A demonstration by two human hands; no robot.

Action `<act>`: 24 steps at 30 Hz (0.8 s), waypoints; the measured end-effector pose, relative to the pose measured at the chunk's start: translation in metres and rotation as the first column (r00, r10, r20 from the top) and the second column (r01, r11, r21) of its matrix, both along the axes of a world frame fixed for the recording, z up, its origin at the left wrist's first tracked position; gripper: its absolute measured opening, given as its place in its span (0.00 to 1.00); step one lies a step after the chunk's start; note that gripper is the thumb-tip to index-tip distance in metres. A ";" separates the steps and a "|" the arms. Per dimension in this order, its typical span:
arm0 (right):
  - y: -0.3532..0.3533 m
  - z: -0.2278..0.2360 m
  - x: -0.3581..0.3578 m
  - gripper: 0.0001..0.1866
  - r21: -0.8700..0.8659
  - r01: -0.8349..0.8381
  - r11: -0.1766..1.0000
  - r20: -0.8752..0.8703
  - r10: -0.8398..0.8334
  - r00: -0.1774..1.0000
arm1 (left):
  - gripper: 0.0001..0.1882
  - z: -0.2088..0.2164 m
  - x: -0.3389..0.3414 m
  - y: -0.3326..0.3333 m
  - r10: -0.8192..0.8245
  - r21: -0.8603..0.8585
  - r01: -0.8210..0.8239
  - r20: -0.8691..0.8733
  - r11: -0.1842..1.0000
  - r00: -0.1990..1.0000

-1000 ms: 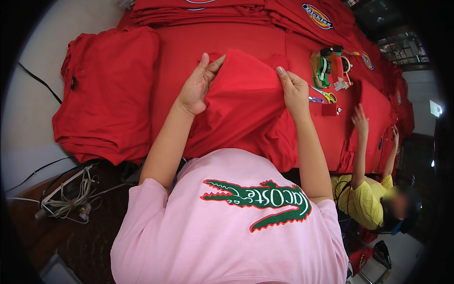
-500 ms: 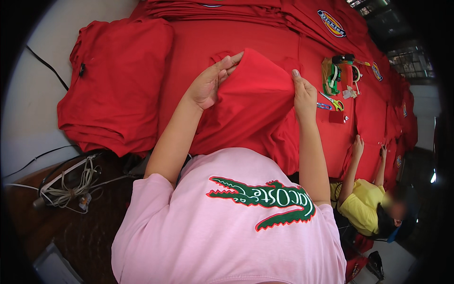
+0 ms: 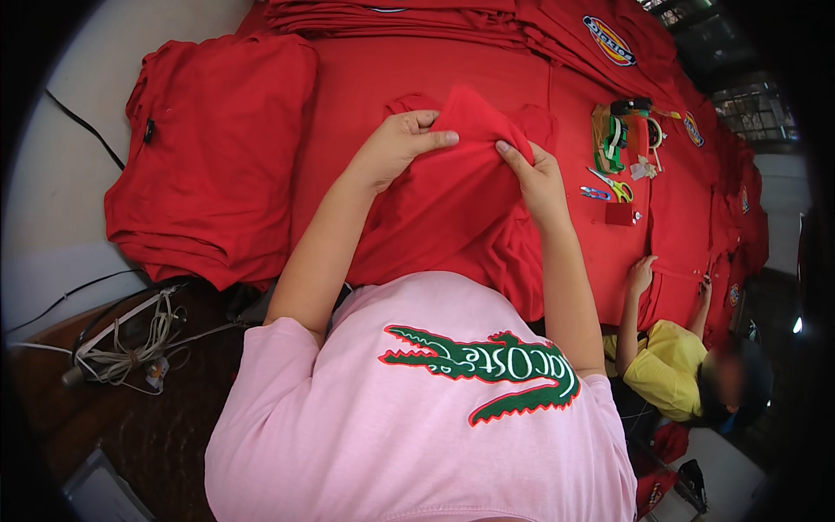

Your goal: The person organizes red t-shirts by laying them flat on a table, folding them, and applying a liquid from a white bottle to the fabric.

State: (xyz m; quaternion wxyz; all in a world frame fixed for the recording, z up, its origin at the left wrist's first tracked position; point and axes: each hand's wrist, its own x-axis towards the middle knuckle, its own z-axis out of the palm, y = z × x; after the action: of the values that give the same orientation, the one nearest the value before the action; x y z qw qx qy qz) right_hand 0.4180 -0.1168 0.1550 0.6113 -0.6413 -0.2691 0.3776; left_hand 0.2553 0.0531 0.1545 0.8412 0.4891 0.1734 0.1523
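A red garment [image 3: 461, 174] is raised in front of me, its lower part draping toward my chest. My left hand [image 3: 402, 143] grips it at the left, thumb lying on top of the cloth and fingers tucked behind. On the other side, my right hand [image 3: 535, 174] pinches the fabric between thumb and fingers, close to the left hand. A blurred flap of cloth sticks up above both hands. Which part of the garment this is I cannot tell.
Left of me lies a stack of folded red garments [image 3: 217, 157]. To the right are scissors [image 3: 620, 189], blue thread snips [image 3: 596, 193], a small red box [image 3: 620, 214] and a green tape dispenser [image 3: 613, 143]. A person in yellow [image 3: 668, 370] handles red cloth farther right. Coiled cables [image 3: 130, 344] hang lower left.
My hands have come closer together, the right one moving left. The cloth, spread between them before, is now bunched. My left fingers have closed on it with the thumb on top.
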 end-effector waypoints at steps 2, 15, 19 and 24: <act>0.008 -0.001 -0.015 0.14 -0.016 0.048 0.999 0.377 -0.039 0.926 | 0.15 -0.028 0.014 -0.004 0.096 -0.059 -0.107 -0.173 0.992 0.980; 0.014 -0.009 -0.100 0.14 0.013 -0.158 0.987 0.977 0.021 0.211 | 0.13 -0.067 0.015 -0.068 0.115 -0.418 -0.145 -0.095 0.897 0.989; 0.036 -0.029 -0.061 0.17 0.044 0.137 0.990 0.962 -0.079 0.262 | 0.17 -0.061 0.030 -0.071 0.214 -0.386 -0.327 -0.308 0.863 0.927; 0.019 -0.022 -0.069 0.17 0.080 0.008 0.997 0.960 -0.079 0.267 | 0.16 -0.075 0.024 -0.065 0.115 -0.448 -0.192 -0.193 0.873 0.974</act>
State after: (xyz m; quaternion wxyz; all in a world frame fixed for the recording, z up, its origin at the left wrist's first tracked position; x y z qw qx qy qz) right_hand 0.3495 -0.0983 0.1327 0.3527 -0.7280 -0.5771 -0.1121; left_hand 0.2793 -0.0119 0.0793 0.9021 0.2690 0.3101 0.1328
